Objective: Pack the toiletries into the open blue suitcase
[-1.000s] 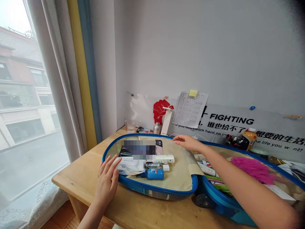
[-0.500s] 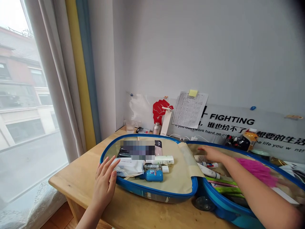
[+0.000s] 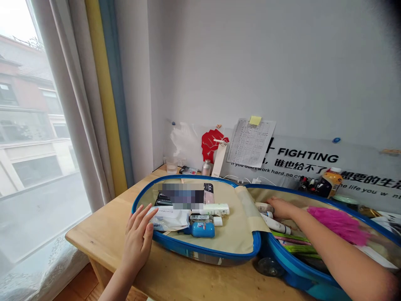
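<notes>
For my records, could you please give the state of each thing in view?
Blue-rimmed, beige-lined suitcase: lying open
White plastic packet: lying flat
Blue plastic bottle: lying down
Orange plastic bottle: upright, capped
Clear round cup: upright
Grey fabric curtain: drawn aside
Left hand: open
Right hand: grip unclear

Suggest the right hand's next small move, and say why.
Perhaps close the right hand on the pale container: its fingertips are right at that container, though a grip isn't clear, and the left hand is spread beside the white packet.
</notes>
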